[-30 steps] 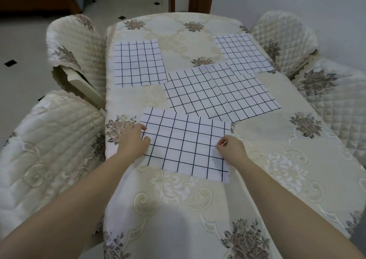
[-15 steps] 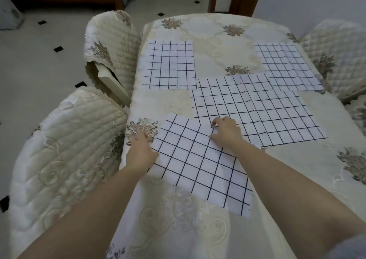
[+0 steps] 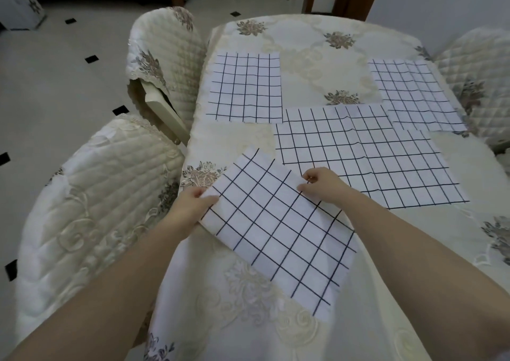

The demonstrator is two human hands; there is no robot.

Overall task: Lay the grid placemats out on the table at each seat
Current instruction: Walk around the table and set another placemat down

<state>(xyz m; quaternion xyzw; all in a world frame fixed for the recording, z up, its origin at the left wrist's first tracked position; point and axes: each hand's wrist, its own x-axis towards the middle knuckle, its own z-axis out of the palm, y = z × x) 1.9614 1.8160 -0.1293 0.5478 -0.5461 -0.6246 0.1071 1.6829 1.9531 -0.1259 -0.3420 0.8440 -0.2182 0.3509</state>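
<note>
The left hand holds the near placemat at its left corner, the thumb on top and the fingers beneath the cloth; this grip is narrow and closed on the fabric. The right hand pinches the same placemat along its far edge, thumb and forefinger together on the cloth. The near placemat sits skewed between the two grips, rotated out of line with the surface edge. The corner at the left grip overhangs the left edge of the surface; whether the cloth lifts clear there cannot be told. Its near right corner lies flat on the cream floral tablecloth below the right forearm. Just beyond the right grip lies a spread of overlapping placemats, its near edge passing under the right hand; how many sheets it holds cannot be told. Farther from the left grip, at the far left edge of the surface, a single placemat lies flat and square. Farther from the right grip, at the far right, another placemat lies flat, its near edge touching or overlapping the central spread. Left of the left grip stand two quilted chairs, close against the surface. A third chair stands beyond the far right placemat.
</note>
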